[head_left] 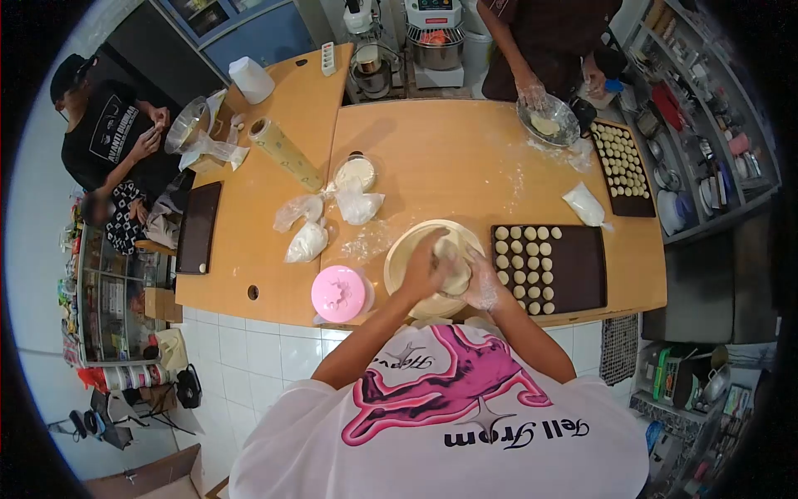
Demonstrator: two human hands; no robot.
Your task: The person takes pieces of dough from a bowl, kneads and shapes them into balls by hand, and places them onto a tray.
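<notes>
A pale lump of dough point(452, 264) is between my hands, over a wide cream bowl point(400, 254) at the table's front edge. My left hand point(428, 270) presses on the dough's left side, its fingers closed against it and partly blurred. Dusted with flour, my right hand point(484, 284) grips the dough from the right. To the right of the bowl, a dark baking tray point(578, 270) carries rows of small round dough balls point(517, 262). A pink-lidded container point(339, 293) stands left of the bowl.
Bags of white powder point(308, 241), a roll of plastic wrap point(287, 155) and another dark tray point(199, 229) lie leftward. At the back right, a co-worker's hand point(529, 90) reaches into a metal bowl point(567, 125) beside a filled tray point(636, 195). Other people sit at left.
</notes>
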